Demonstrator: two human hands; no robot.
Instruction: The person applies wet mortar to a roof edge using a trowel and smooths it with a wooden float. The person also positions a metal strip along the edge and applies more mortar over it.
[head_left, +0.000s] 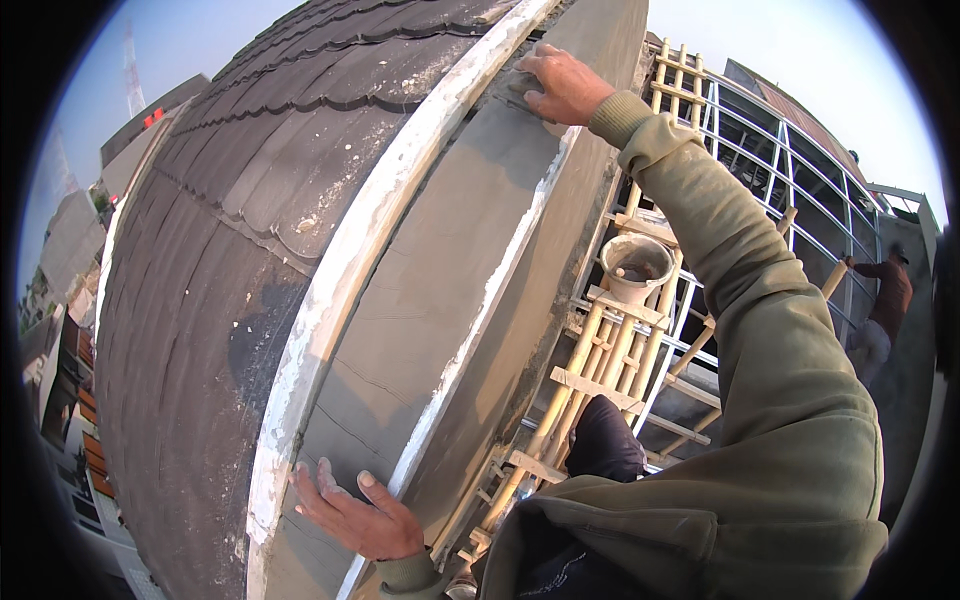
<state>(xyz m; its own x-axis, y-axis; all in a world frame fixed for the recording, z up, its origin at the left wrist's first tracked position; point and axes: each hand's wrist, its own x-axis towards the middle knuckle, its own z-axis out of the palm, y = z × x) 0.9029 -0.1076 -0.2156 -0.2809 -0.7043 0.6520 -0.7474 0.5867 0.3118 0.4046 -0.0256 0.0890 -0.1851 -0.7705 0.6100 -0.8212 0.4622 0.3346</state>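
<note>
My left hand (365, 520) is open, its fingers and thumb spread, over the near end of a grey cement-plastered ledge (400, 290). Farther off, my right hand (566, 85) reaches to the far part of the same ledge. Its fingers are bent down around something dark grey that I cannot make out, against rough mortar. Cement residue marks the fingers of both hands. Along the ledge's left side runs a white-smeared board (330, 290); a pale straight strip (480, 310) lines its right edge. Fine cracks cross the plaster.
Dark roof tiles (240, 200) slope away on the left. To the right, a bucket (637, 266) with mortar stands on bamboo scaffolding (600, 360), above a drop. White metal framing (790, 170) rises beyond, with another person (882, 300) at the far right.
</note>
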